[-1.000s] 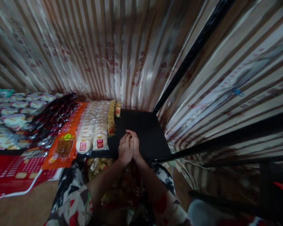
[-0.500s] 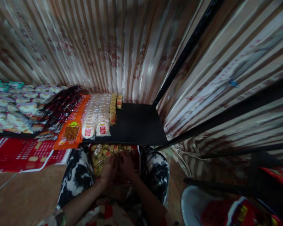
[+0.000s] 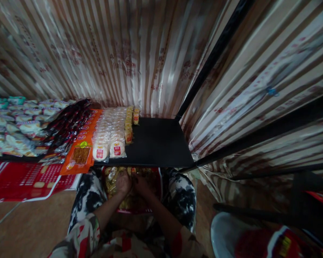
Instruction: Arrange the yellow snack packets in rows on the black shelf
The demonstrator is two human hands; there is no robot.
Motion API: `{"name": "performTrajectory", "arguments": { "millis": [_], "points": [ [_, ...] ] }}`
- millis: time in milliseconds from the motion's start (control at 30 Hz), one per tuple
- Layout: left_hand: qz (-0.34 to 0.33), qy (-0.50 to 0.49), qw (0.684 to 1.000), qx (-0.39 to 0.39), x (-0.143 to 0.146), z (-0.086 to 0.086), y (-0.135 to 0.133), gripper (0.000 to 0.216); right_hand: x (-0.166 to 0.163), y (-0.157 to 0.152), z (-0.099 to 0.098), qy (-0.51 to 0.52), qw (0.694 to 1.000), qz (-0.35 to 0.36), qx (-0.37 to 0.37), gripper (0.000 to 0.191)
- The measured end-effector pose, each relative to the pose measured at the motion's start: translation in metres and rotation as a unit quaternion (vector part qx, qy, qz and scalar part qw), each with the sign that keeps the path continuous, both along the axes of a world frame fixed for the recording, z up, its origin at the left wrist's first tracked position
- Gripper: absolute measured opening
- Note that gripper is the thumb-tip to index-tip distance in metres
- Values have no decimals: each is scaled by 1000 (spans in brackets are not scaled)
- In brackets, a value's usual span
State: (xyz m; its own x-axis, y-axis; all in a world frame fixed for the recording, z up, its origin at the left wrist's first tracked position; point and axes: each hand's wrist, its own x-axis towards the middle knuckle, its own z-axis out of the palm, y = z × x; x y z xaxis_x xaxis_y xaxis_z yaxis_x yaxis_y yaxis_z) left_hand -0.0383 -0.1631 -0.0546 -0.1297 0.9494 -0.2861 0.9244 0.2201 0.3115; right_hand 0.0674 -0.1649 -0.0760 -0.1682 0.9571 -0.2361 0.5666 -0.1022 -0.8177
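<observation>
A red container [image 3: 160, 184] full of small yellow-wrapped snack packs [image 3: 111, 179] sits between my knees, just in front of the black table's edge. Down among the packs, my left hand [image 3: 123, 182] has its fingers curled in. My right hand [image 3: 140, 185] is close beside it, fingers bent toward the packs. The picture is dim, and what either hand holds is hidden. On the black table [image 3: 161, 141] stand short rows of similar yellow packs [image 3: 129, 132], beside rows of clear-wrapped round white crackers [image 3: 117, 149].
Left of the crackers lie orange snack bags [image 3: 80, 154], dark packets [image 3: 67, 123] and many white packets [image 3: 29, 127]. A red printed sheet [image 3: 21, 181] hangs below the table edge. Black poles [image 3: 215, 61] and striped sheeting [image 3: 150, 53] enclose the table. A pale basin [image 3: 223, 229] stands at lower right.
My hands have drawn slightly apart and the left one has curled in more. The view has shifted a little; the packs on the table look the same.
</observation>
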Motion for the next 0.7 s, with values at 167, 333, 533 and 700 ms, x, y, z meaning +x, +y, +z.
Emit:
{"name": "performTrajectory", "arguments": {
  "millis": [167, 333, 533, 700],
  "points": [
    [10, 20, 1000, 3, 2, -15, 8, 35, 1, 4, -4, 4, 1000, 15, -18, 42],
    [18, -7, 1000, -6, -3, -8, 10, 39, 2, 8, -12, 27, 999, -6, -22, 41],
    [23, -71, 997, -10, -14, 15, 1, 37, 6, 5, -9, 52, 995, -80, -6, 33],
    [61, -137, 988, -38, -18, 33, -12, 32, 10, 0, 0, 129, 983, -125, -34, 32]
  ]
}}
